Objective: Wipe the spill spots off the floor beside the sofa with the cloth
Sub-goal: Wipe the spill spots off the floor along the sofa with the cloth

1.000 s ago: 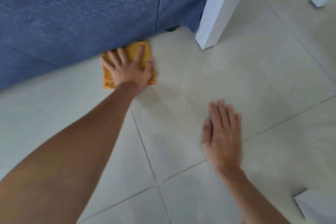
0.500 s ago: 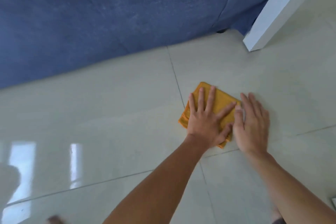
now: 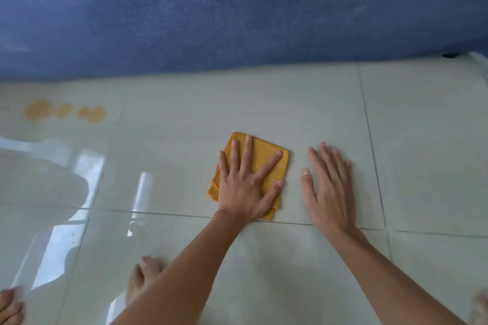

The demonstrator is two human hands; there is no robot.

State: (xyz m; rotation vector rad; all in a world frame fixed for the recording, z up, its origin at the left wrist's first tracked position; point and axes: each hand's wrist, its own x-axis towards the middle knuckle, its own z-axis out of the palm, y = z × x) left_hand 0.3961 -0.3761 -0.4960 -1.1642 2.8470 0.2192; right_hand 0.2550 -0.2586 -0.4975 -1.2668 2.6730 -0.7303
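Bare floor (image 3: pixel 163 155) toward spill spots (image 3: pixel 66 111)

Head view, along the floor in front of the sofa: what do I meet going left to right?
Spill spots → cloth under the left hand → right hand, flat on the bare floor.

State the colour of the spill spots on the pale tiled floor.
Pale orange-brown spill spots, seen in the head view, left of the orange folded cloth.
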